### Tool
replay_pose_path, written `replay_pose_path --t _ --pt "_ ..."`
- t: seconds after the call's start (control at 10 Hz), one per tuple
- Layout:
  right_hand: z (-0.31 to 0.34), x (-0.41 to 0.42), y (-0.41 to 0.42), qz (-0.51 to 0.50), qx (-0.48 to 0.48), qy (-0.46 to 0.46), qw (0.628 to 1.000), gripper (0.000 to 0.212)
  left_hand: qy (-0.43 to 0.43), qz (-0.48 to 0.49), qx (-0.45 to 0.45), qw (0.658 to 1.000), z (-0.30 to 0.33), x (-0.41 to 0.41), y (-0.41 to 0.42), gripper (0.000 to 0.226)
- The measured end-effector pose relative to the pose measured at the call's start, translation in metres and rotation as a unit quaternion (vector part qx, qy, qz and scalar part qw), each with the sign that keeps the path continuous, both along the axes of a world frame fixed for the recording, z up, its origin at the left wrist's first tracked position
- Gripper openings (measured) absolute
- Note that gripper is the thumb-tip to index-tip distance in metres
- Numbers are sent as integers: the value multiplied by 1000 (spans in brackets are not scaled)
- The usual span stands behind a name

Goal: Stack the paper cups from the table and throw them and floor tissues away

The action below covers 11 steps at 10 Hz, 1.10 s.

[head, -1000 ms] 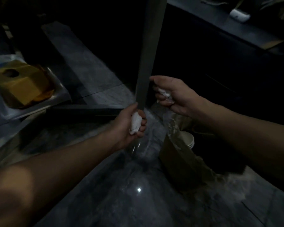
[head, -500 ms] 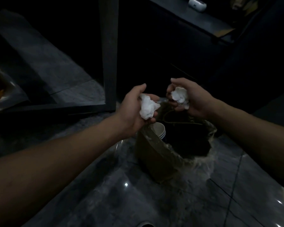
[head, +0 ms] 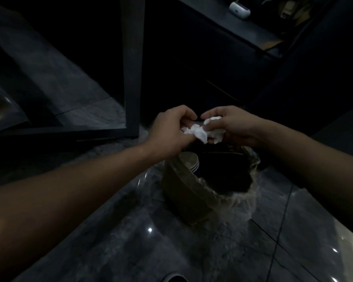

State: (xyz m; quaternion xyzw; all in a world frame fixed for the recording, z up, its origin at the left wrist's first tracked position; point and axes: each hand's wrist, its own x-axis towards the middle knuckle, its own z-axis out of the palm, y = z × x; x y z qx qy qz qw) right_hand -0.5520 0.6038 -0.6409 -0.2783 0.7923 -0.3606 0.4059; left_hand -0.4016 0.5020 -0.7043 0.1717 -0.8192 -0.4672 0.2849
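both hands have converged since half a second ago: the left hand (head: 169,129) and right hand (head: 234,125), previously apart, now meet directly above the open bin (head: 183,186). each is closed around a crumpled tissue (head: 202,132), and the two wads touch between the fingertips. the stacked paper cups (head: 190,162) already lie inside the bin, just below the left hand. judgement: disposal is nearly complete; opening both hands should drop the tissues in.
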Motion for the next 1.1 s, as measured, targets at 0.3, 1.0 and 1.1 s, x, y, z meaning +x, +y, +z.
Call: replay_pose_path --t 0.3,1.0,1.1 --pt "7 12 -2 22 92 56 994 39 -65 22 -146 987 -3 3 1 48" --pt "28 69 -77 226 72 316 919 34 -72 142 -112 981 23 65 -53 19" --pt "28 88 -96 258 -10 394 882 42 -76 202 -119 969 27 86 -65 22"
